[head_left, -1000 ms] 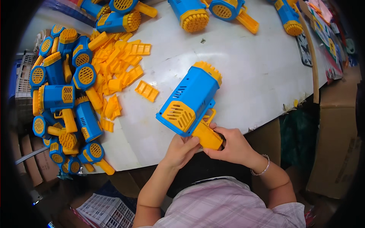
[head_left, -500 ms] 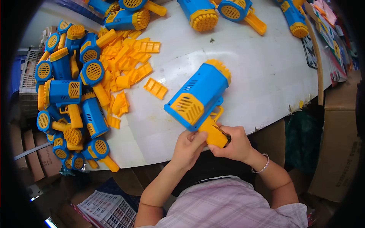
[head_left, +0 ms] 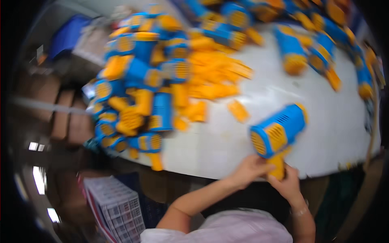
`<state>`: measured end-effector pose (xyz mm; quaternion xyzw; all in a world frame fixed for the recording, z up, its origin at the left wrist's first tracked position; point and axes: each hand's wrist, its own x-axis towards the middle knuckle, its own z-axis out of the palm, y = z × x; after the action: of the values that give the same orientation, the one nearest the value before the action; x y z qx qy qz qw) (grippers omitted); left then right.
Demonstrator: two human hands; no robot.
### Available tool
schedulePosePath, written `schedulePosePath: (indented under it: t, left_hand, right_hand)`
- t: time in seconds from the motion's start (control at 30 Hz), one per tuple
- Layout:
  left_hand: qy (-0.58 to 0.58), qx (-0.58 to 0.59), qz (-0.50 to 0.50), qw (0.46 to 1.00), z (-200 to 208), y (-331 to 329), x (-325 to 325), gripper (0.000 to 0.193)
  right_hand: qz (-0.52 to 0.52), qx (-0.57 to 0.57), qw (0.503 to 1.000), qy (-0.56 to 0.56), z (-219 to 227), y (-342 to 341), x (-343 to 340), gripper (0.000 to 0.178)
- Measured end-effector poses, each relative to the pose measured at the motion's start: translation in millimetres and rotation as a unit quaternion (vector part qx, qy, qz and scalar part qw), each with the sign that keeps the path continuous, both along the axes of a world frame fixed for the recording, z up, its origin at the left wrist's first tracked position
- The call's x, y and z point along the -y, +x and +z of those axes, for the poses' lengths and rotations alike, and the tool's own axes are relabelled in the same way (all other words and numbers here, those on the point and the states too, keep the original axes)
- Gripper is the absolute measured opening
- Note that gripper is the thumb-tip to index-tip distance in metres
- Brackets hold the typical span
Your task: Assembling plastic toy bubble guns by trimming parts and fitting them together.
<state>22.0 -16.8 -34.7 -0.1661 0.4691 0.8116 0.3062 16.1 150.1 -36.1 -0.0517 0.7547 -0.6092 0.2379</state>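
Note:
The picture is blurred by motion. I hold a blue and orange toy gun [head_left: 278, 130] over the near edge of the white table [head_left: 324, 133]. Its round grilled barrel end points down and to the left. My left hand [head_left: 251, 170] grips the base of its orange handle from the left. My right hand [head_left: 288, 184] closes on the same handle from below and the right. A bracelet sits on my right wrist.
A heap of the same blue and orange toy guns [head_left: 137, 93] fills the table's left side. Loose orange plastic panels [head_left: 214, 77] lie beside it. More toy guns [head_left: 308, 44] line the far edge. A white plastic crate [head_left: 117, 206] stands on the floor at lower left.
The view has swung, so the table and the heap have slid right and down in the picture. Both hands stay on the toy gun's handle, which now sits further right.

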Motion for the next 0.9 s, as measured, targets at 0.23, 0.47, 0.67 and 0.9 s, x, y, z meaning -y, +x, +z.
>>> schedulePosePath:
  t: [0.23, 0.47, 0.67, 0.9]
  left_hand:
    - [-0.369, -0.368, 0.414, 0.746, 86, -18, 134, 0.019]
    - [-0.837, -0.317, 0.372, 0.246, 153, -60, 352, 0.036]
    - [-0.883, -0.271, 0.267, 0.274, 182, -82, 379, 0.039]
    - [-0.806, -0.419, 0.322, 0.266, 125, -81, 218, 0.022]
  right_hand:
    - [-0.147, 0.02, 0.987, -0.055, -6, -13, -31, 0.02]
    - [-0.071, -0.024, 0.997, -0.012, 2, -18, -5, 0.017]
    - [-0.07, -0.008, 0.997, -0.009, 5, -24, 0, 0.015]
    - [-0.144, 0.015, 0.989, -0.032, 1, -26, -3, 0.01]
